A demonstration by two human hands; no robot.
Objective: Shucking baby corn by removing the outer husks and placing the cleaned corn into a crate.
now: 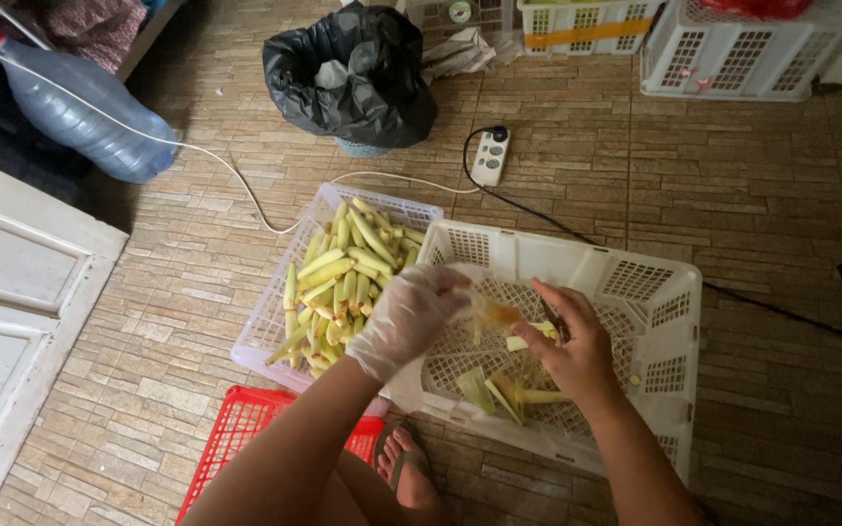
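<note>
**Both hands over the white crate, working a small corn ear**

Nearest: foot in a sandal (409, 466) on the brick floor (782, 195), below the left arm. Red crate (246, 429) just left of that, partly under the arm.

Left hand (406, 317): thin clear glove, grip closed around one end of a small corn ear (494, 314). The ear is blurred, detail unclear. It sits between the two hands, above the white crate (655, 292).

Right hand (572, 346): bare, grip curled shut on a small dark knife (553, 319), blade end toward the ear. Cannot tell if the blade touches it.

Below the right grip, on the white crate's floor: green husk scraps (499, 390) and one pale cut piece (528, 339) just left of the thumb.

Left of the left grip: a second, lavender-tinted crate (270, 321), touching the white crate's left wall, heaped with pale yellow-green corn ears (348, 273).

Beyond the grips: white power strip (489, 156) on the floor, black cable running off to the right and a white cord (236, 180) trailing off left. Further: black bin bag (353, 73), open. Far left: big blue water bottle (80, 112) lying on its side, white door panel (12, 312) near it. Far top right: two more white crates (733, 49).
</note>
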